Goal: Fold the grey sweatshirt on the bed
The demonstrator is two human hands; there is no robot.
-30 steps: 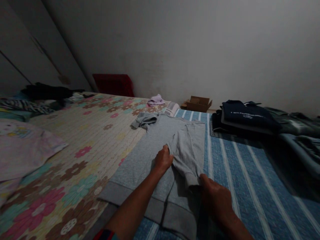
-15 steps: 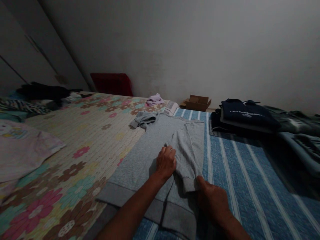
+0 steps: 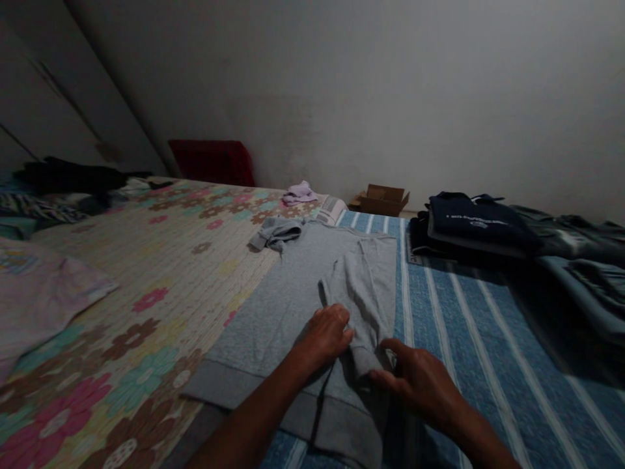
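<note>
A grey sweatshirt (image 3: 297, 293) lies spread out, its hem towards me and one sleeve folded in over the body. My left hand (image 3: 329, 332) is closed on the inner edge of that sleeve (image 3: 359, 293), with the fingertips partly hidden. At the cuff (image 3: 366, 361), my right hand (image 3: 420, 381) has its thumb and forefinger on either side of the fabric, a small gap showing between them. The other sleeve (image 3: 277, 233) lies bunched at the far left shoulder.
Beneath are a floral sheet (image 3: 195, 273) and a blue striped cover (image 3: 454, 326). Folded dark clothes (image 3: 478, 221) are stacked at right. A pink garment (image 3: 43, 286) lies left. Along the wall are a lilac cloth (image 3: 299, 193), a cardboard box (image 3: 383, 200) and a red object (image 3: 212, 161).
My left hand has slid nearer along the sleeve towards the cuff. The thumb and forefinger of my right hand have spread wider at the cuff. The view has shifted slightly.
</note>
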